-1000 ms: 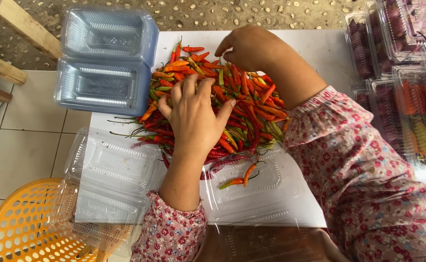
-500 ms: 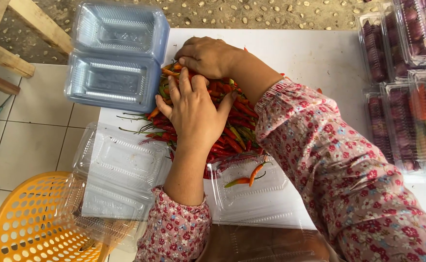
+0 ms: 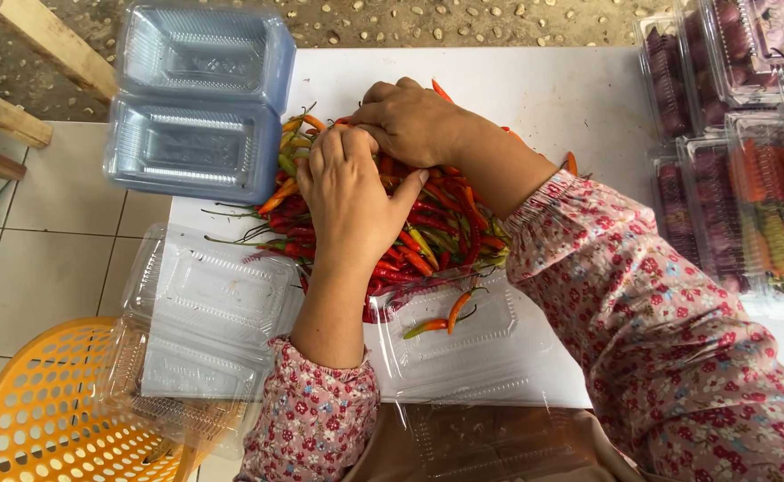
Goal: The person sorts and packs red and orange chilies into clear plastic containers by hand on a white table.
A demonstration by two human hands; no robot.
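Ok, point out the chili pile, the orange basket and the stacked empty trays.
chili pile point(image 3: 428, 236), head view, red chilies right of the wrist.
orange basket point(image 3: 30, 419), head view, perforated rim.
stacked empty trays point(image 3: 191, 147), head view, nearer tray's floor.

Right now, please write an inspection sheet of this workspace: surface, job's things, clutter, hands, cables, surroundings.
Surface: white table, mostly covered.
Job's things: chilli pile, red, orange and green; two chillies lie in the open clear tray at the near edge.
Clutter: stacked empty trays at far left; an open clear tray overhangs the orange basket; filled packs at right.
Hands: left hand flat on the pile; right hand curled at its far edge, fingertips meeting the left's.
Cables: nothing seen.
Surroundings: tiled floor, gravel, wooden beams.
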